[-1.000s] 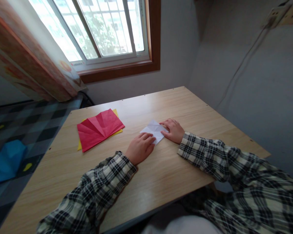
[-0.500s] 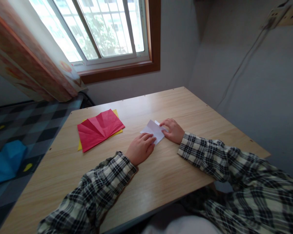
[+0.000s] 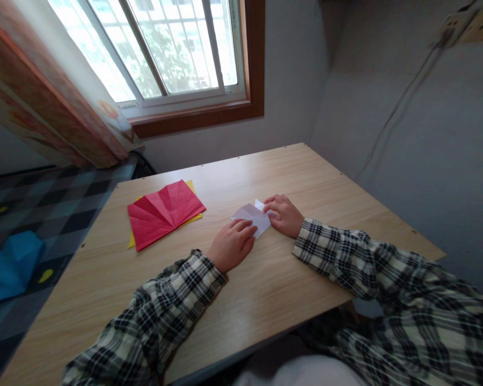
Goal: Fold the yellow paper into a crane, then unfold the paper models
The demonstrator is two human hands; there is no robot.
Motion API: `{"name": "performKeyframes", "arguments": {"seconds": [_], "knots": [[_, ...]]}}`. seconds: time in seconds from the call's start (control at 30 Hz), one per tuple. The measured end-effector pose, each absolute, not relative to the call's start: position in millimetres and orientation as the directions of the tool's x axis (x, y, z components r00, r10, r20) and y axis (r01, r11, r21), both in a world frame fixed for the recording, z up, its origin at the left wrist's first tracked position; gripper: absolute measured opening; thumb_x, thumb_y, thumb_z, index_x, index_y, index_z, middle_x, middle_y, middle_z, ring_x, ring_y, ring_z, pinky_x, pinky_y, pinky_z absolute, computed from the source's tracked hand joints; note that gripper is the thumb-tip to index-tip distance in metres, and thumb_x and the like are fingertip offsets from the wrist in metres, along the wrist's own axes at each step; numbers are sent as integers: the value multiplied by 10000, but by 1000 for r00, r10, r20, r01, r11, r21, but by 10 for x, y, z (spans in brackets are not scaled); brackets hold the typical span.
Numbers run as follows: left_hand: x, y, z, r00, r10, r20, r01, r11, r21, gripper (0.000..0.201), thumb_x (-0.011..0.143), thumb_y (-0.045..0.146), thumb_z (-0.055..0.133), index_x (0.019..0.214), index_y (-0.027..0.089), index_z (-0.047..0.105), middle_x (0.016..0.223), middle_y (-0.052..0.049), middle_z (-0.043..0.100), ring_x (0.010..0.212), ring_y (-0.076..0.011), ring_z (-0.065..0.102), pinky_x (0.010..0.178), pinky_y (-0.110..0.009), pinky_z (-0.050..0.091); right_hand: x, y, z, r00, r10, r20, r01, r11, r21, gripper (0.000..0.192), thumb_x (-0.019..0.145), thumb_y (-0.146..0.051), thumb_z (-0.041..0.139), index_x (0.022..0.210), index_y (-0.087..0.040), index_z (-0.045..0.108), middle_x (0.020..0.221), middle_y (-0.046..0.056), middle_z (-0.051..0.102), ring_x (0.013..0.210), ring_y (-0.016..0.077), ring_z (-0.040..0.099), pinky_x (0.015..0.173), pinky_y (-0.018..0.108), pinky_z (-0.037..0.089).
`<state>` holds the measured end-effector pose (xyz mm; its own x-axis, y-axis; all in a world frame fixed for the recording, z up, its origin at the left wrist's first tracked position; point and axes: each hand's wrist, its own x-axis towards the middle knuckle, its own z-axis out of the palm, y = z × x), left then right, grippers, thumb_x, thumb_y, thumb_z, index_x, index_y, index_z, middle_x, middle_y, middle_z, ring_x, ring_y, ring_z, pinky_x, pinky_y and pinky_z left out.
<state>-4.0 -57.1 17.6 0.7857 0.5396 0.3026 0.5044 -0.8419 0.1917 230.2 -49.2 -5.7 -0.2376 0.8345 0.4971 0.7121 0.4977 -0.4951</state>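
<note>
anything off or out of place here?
Nothing stands out. Both hands, left hand and right hand, press a white paper flat on the table; red paper lies on yellow paper.

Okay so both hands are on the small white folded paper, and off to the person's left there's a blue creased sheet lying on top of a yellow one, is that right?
Not quite. The creased sheet on top of the yellow sheet is red, not blue, as the head view shows. The rest holds: the left hand and right hand both rest on the small white folded paper, on the wooden table.
</note>
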Motion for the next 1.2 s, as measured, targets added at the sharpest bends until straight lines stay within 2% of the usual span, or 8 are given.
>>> {"name": "performKeyframes", "arguments": {"seconds": [0.27, 0.43, 0.6, 0.67, 0.73, 0.9, 1.0, 1.2], "knots": [[-25, -564, 237, 800, 526, 288, 483, -850, 212, 267, 959, 222, 483, 1147, 180, 668, 1139, -95, 691, 1103, -249, 585, 1013, -433, 490, 2328, -492, -57, -291, 846, 447, 721, 501, -479, 250, 710, -33, 564, 805, -218, 703, 1139, 70, 662, 1111, 245, 552, 1034, 424, 400], [-38, -521, 230, 763, 574, 295, 534, -819, 213, 185, 968, 240, 493, 1003, 185, 667, 1005, -78, 687, 1008, -228, 596, 909, -381, 520, 2340, -478, -73, -295, 858, 421, 728, 487, -482, 237, 716, -37, 568, 795, -219, 698, 1140, 70, 666, 1113, 245, 558, 1020, 426, 408], [-40, -542, 240, 692, 636, 340, 638, -760, 124, 109, 927, 266, 572, 874, 181, 616, 914, -79, 624, 909, -247, 560, 851, -403, 509, 2339, -474, -81, -302, 846, 440, 720, 505, -476, 230, 708, -25, 567, 762, -209, 693, 1115, 75, 674, 1089, 239, 571, 1015, 413, 413], [-37, -569, 251, 658, 647, 386, 667, -738, 100, 109, 894, 275, 622, 934, 173, 618, 955, -90, 611, 941, -264, 545, 886, -434, 499, 2339, -470, -85, -301, 843, 445, 717, 508, -477, 232, 707, -21, 565, 756, -209, 691, 1108, 74, 678, 1084, 240, 574, 1012, 413, 415], [-36, -586, 248, 638, 641, 427, 667, -737, 108, 217, 881, 265, 639, 1074, 168, 617, 1074, -106, 607, 1037, -279, 536, 954, -455, 484, 2340, -463, -92, -303, 843, 445, 715, 509, -478, 231, 707, -20, 567, 756, -209, 690, 1104, 74, 679, 1080, 241, 576, 1008, 417, 417], [-50, -539, 164, 703, 584, 406, 587, -799, 134, 428, 927, 185, 535, 1354, 176, 512, 1446, -123, 489, 1367, -282, 406, 1135, -472, 393, 2351, -443, -117, -319, 837, 445, 710, 522, -472, 219, 712, -27, 579, 771, -203, 695, 1100, 81, 679, 1065, 244, 582, 996, 415, 422], [-61, -491, 110, 753, 550, 361, 539, -830, 141, 444, 946, 168, 479, 1390, 178, 495, 1430, -112, 536, 1371, -268, 434, 1129, -478, 412, 2356, -440, -124, -327, 837, 439, 709, 524, -471, 217, 723, -34, 579, 781, -206, 697, 1113, 78, 676, 1074, 241, 579, 999, 412, 419], [-57, -474, 95, 772, 542, 331, 532, -837, 127, 368, 969, 193, 460, 1315, 163, 581, 1369, -106, 607, 1305, -264, 517, 1131, -495, 409, 2358, -441, -116, -329, 847, 417, 721, 510, -469, 205, 736, -50, 585, 785, -213, 700, 1120, 72, 675, 1082, 242, 575, 995, 414, 422]]}}
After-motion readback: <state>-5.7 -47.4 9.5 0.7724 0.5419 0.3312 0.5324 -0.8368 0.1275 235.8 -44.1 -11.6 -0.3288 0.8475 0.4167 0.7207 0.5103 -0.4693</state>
